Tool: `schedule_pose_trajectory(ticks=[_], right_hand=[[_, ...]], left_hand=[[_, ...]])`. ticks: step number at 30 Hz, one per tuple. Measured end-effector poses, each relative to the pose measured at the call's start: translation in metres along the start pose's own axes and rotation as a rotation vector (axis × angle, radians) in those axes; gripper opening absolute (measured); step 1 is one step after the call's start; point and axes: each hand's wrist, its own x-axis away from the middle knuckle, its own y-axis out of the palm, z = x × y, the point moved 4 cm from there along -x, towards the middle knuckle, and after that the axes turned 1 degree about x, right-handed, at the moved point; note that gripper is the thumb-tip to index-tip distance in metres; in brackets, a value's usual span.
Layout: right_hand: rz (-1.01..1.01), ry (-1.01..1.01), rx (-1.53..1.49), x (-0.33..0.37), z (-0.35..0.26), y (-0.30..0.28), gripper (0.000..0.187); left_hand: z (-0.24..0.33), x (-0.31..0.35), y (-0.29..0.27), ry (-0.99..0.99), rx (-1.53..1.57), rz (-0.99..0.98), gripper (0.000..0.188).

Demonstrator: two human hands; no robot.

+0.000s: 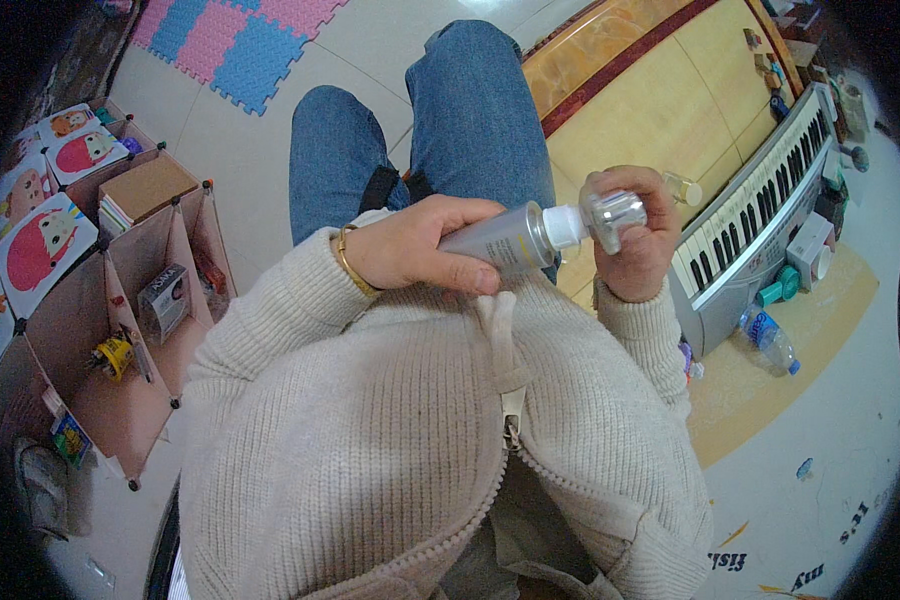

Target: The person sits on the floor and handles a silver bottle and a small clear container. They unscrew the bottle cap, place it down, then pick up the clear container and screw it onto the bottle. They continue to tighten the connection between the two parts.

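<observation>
My left hand (425,245) is wrapped round the body of a silver-grey pump bottle (505,240), which lies tilted above my lap. White collar and shiny silver pump head (615,212) point to the right. Fingers of my right hand (638,235) are closed round that pump head; the fingertips behind it are partly hidden. Just beyond the right hand, a small clear cap or jar (684,188) rests by the table's edge. The zip pull (510,405) of my cream knitted top hangs below the bottle.
To the right stand a yellow marble-patterned table (660,90) and a keyboard piano (755,215), with a plastic bottle (767,338) beside it. A pink cube shelf (120,400) with boxes is at left. Foam mats (235,45) lie on the floor ahead.
</observation>
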Motion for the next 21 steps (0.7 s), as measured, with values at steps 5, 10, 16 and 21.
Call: schedule_pose_trajectory(ticks=[5, 10, 16, 21], right_hand=[[-0.034, 0.129, -0.246, -0.007, 0.009, -0.004, 0.05], [-0.099, 0.188, -0.353, -0.011, 0.017, -0.004, 0.049], [-0.159, 0.28, -0.245, -0.005, 0.025, -0.006, 0.031], [-0.096, 0.222, -0.073, 0.002, 0.017, 0.007, 0.036]], left_hand=[[0.0, 0.001, -0.002, 0.008, -0.024, 0.012, 0.067], [0.003, 0.001, -0.004, 0.091, -0.14, 0.064, 0.062], [0.015, 0.004, -0.004, 0.239, -0.377, 0.271, 0.058], [0.017, 0.005, -0.003, 0.177, -0.441, 0.265, 0.054]])
